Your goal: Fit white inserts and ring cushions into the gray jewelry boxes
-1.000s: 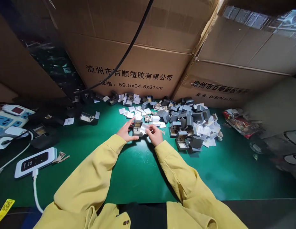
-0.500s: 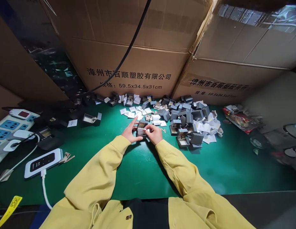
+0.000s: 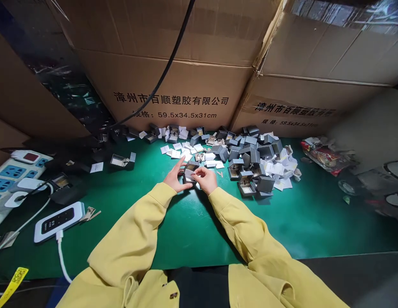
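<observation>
My left hand (image 3: 175, 177) grips a small dark jewelry box (image 3: 193, 165) from its left side, thumb along the near edge. The box's lid is raised. At the box's mouth my right hand (image 3: 206, 180) pinches a small white card (image 3: 189, 174) between thumb and fingertips, and the card stands tilted against the box. What lies under the card inside the box is hidden. Just beyond both hands lie loose white cards (image 3: 187, 152). To the right is a heap of similar grey boxes (image 3: 250, 156), some with lids up.
Large cardboard cartons (image 3: 173, 81) wall off the back. White papers (image 3: 278, 169) lie beside the box heap. On the left are a power strip (image 3: 13, 182), a white device (image 3: 59, 220) with a cable, and one open box (image 3: 122, 161). A red plastic bag (image 3: 325, 157) lies right.
The white card in my right hand has turned from nearly edge-on to showing more of its face at the box. My left hand keeps its hold. The view has shifted slightly.
</observation>
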